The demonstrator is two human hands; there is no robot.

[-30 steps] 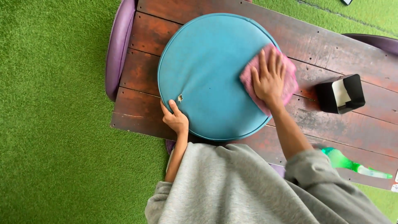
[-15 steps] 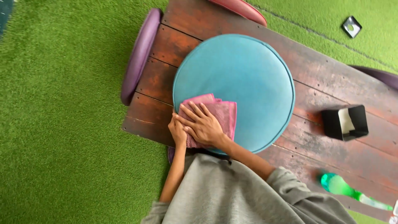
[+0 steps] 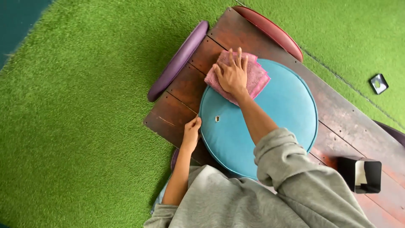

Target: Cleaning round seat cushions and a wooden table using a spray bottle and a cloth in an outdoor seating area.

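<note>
Two hands work: our right hand (image 3: 232, 76) presses flat a pink folded cloth (image 3: 253, 78) on the round blue cushion's (image 3: 278, 114) far edge; our left hand (image 3: 192, 133) pinches its near rim; most surface looks unwiped.

We see a plain teal round cushion (image 3: 270, 122), a pink cloth (image 3: 253, 78), a dark reddish-brown plank table (image 3: 181, 88), purple (image 3: 177, 61) and red (image 3: 274, 31) cushions, bright green turf (image 3: 84, 126), a grey sleeve (image 3: 295, 177).

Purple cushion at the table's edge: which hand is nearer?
Right. The right hand lies flat on the pink cloth, near the purple cushion. The left hand grips the blue cushion rim, farther off.
</note>
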